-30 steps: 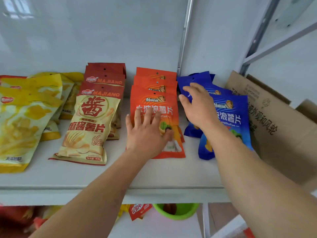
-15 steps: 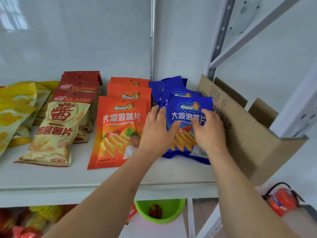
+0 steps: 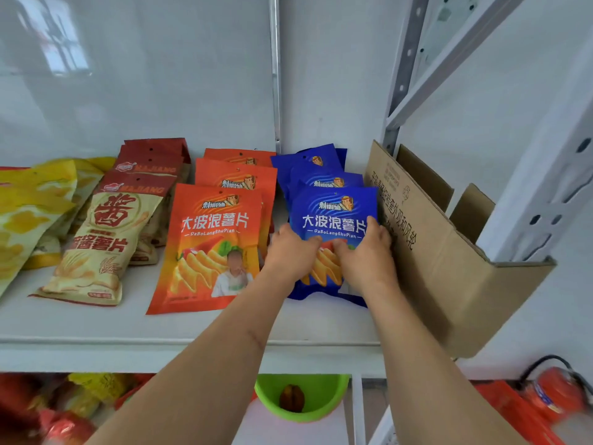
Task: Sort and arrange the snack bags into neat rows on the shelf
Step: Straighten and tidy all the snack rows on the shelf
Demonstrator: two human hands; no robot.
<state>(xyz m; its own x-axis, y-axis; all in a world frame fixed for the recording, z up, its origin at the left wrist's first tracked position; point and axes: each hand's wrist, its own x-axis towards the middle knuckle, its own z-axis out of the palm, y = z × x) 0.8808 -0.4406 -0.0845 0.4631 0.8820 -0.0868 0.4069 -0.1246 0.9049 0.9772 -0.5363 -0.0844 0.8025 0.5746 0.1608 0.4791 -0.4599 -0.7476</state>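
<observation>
Both hands grip the front blue chip bag where it lies on the white shelf: the left hand has its fingers curled onto the bag's left side, and the right hand curls over its right side, thumb on the right edge. Two more blue bags overlap in a row behind it, just beside a cardboard box on the right. Left of them lie rows of orange bags, red-and-cream bags and yellow bags.
</observation>
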